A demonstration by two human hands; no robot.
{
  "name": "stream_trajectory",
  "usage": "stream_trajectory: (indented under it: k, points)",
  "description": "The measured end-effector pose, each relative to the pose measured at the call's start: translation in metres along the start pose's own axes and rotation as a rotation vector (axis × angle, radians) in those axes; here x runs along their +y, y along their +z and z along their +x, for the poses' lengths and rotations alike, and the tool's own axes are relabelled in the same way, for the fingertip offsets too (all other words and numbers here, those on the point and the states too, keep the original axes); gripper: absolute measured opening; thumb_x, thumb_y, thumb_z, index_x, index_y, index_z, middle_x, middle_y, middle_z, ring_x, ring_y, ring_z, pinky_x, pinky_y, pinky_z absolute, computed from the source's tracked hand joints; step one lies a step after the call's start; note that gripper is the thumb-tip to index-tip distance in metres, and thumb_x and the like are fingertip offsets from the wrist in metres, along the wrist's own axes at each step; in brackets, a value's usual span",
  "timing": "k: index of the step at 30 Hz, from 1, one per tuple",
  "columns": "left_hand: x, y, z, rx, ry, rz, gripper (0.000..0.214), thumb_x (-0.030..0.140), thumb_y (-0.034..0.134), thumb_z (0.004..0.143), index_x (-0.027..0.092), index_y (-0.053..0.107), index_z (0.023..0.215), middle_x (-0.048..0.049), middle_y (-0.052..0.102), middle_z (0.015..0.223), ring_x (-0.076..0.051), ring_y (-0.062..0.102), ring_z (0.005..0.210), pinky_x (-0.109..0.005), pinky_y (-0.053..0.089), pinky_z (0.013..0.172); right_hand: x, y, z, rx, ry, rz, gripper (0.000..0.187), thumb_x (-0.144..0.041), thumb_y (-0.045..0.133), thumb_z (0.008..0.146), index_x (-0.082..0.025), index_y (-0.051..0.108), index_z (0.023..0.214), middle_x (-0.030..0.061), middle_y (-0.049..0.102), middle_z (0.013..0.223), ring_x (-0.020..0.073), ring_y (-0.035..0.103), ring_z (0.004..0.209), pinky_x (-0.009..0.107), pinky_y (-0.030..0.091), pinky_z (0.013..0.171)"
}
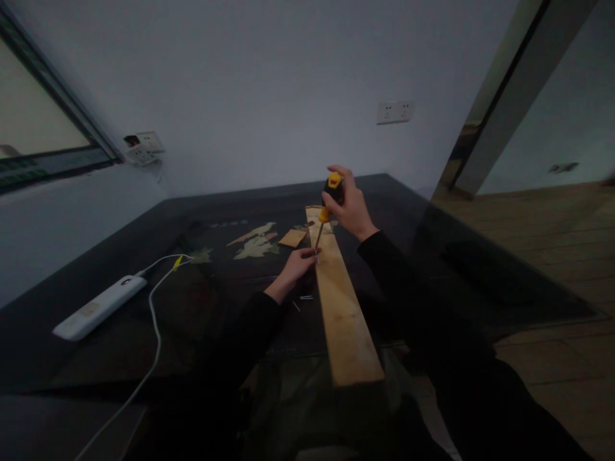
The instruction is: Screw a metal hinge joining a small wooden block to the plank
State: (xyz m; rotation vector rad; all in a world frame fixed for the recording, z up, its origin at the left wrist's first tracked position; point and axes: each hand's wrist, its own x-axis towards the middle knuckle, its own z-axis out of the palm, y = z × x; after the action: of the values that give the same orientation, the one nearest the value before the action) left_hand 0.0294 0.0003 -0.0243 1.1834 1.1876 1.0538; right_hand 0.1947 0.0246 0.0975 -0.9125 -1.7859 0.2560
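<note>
My right hand (354, 208) is wrapped round the handle of a yellow and black screwdriver (331, 189), which slants down to the board. Its tip meets the wooden board (344, 307), a long pale plank lying lengthwise away from me. At that tip, my left hand (296, 266) is closed in a pinch on a small shiny piece that looks like a screw (318, 260); the fingers partly hide it. Several thin metal pieces, like loose screws (306, 297), lie on the dark tabletop left of the board.
The board's near end overhangs the front edge of the dark table (230, 320). A small square wood piece (293, 238) lies beside the board, near leaf patterns in the tabletop. At left is a white power strip (100, 307) with a trailing white cable (156, 320). Behind stands a wall.
</note>
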Motion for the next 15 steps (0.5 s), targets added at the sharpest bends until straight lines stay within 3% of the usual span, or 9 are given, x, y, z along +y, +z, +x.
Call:
stream_trajectory:
  k: [3, 6, 9, 12, 15]
  points:
    - [0.001, 0.001, 0.0, 0.032, -0.004, 0.016, 0.032, 0.011, 0.071, 0.07, 0.01, 0.073, 0.102, -0.0074, 0.075, 0.088, -0.014, 0.066, 0.07, -0.027, 0.052, 0.075, -0.009, -0.003, 0.022, -0.162, -0.082, -0.058, 0.04, -0.035, 0.056, 0.085, -0.026, 0.046, 0.123, 0.0031, 0.061, 0.093, 0.0171, 0.056, 0.075, 0.037, 0.048, 0.075]
    - [0.002, 0.002, 0.0, 0.033, -0.006, 0.003, 0.029, 0.009, 0.068, 0.072, 0.01, 0.073, 0.1, -0.0074, 0.075, 0.088, -0.014, 0.066, 0.069, -0.028, 0.052, 0.075, -0.012, -0.002, 0.038, -0.214, -0.126, -0.068, 0.027, -0.035, 0.058, 0.084, -0.022, 0.051, 0.107, 0.0035, 0.06, 0.091, 0.0167, 0.055, 0.078, 0.035, 0.048, 0.075]
    - [0.003, 0.002, 0.0, 0.04, -0.013, -0.005, 0.027, 0.01, 0.072, 0.07, 0.01, 0.074, 0.097, -0.0078, 0.074, 0.087, -0.015, 0.066, 0.069, -0.029, 0.052, 0.075, -0.012, -0.001, 0.043, -0.213, -0.06, 0.004, 0.019, -0.032, 0.056, 0.085, -0.021, 0.05, 0.1, 0.0023, 0.057, 0.087, 0.0143, 0.054, 0.073, 0.03, 0.05, 0.065]
    - [0.002, 0.002, 0.0, 0.039, -0.023, -0.017, 0.028, 0.013, 0.075, 0.068, 0.011, 0.074, 0.096, -0.0078, 0.074, 0.087, -0.016, 0.067, 0.07, -0.03, 0.052, 0.075, -0.016, -0.005, 0.041, -0.25, 0.014, 0.129, 0.022, -0.028, 0.057, 0.084, -0.024, 0.05, 0.105, 0.001, 0.054, 0.089, 0.0127, 0.054, 0.072, 0.024, 0.05, 0.054]
    - [0.0, 0.001, 0.001, 0.038, -0.003, 0.011, 0.025, 0.014, 0.075, 0.069, 0.012, 0.074, 0.094, -0.0071, 0.074, 0.088, -0.016, 0.067, 0.073, -0.029, 0.052, 0.077, -0.02, -0.015, 0.037, -0.326, 0.04, 0.241, 0.025, -0.023, 0.059, 0.082, -0.025, 0.053, 0.106, 0.0024, 0.054, 0.097, 0.0134, 0.057, 0.077, 0.024, 0.054, 0.054]
